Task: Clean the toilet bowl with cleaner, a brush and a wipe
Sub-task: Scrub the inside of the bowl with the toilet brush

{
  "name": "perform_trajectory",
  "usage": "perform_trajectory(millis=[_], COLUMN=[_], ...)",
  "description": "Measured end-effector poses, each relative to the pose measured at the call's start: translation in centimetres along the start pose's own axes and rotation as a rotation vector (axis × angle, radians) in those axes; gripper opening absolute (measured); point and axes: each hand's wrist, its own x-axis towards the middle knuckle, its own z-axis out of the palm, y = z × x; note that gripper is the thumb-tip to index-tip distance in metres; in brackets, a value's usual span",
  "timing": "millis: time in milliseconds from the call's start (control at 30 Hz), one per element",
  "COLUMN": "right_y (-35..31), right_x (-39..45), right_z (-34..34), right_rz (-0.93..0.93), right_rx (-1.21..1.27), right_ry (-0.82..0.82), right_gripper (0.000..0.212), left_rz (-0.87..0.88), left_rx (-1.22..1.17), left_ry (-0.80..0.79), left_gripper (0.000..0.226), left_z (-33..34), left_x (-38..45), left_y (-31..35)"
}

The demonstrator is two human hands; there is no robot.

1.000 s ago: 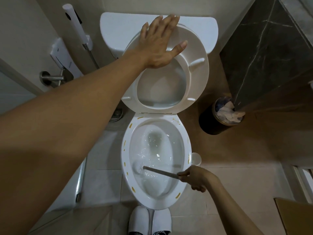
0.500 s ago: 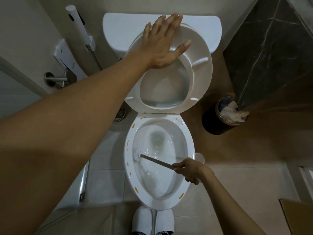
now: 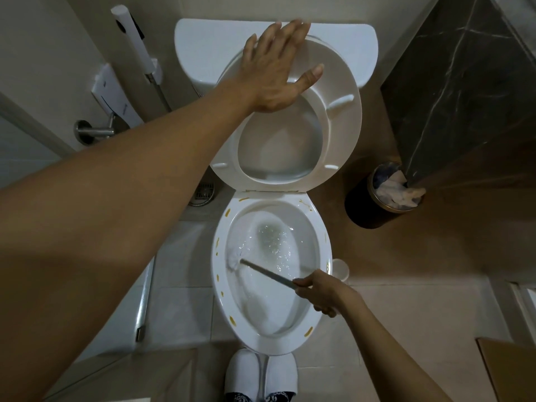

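1. The left hand (image 3: 275, 71) lies flat, fingers straight and spread, pressing the raised toilet seat (image 3: 336, 111) back toward the tank (image 3: 203, 44) at the far side.
2. The right hand (image 3: 324, 291) curls its fingers around the brush handle (image 3: 266, 274) at the bowl's right rim.
3. The brush head (image 3: 233, 256) touches the left inner wall of the toilet bowl (image 3: 319, 227), beside foamy water.
4. A dark waste bin (image 3: 365, 210) holding crumpled paper stands right of the toilet.
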Motion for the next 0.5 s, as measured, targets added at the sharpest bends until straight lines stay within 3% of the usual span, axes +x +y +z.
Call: perform_trajectory(millis=[133,267,367,500], right_y=[-0.7,-2.2,-3.4,-4.8], right_x=[-1.7,-1.6,-0.4,1.9], right_z=[-3.0,-4.1,-4.1,-3.4], right_rz=[0.128,0.161,0.099,0.026], right_rx=[-0.266,-0.387,-0.356,-0.118], right_ry=[-0.119,-0.109,-0.051,0.119], right_gripper=[0.035,0.036,0.036,0.031], left_rz=[-0.001,-0.001,0.004,0.005], left_rx=[-0.011,-0.011,0.001,0.006], left_ry=[-0.001,0.004,0.01,0.007], left_gripper=[0.074,0.075,0.075,0.075], left_z=[0.0,0.2,0.2,0.3], left_x=[0.0,0.1,0.2,0.2], left_y=[0.0,-0.1,-0.2,-0.2])
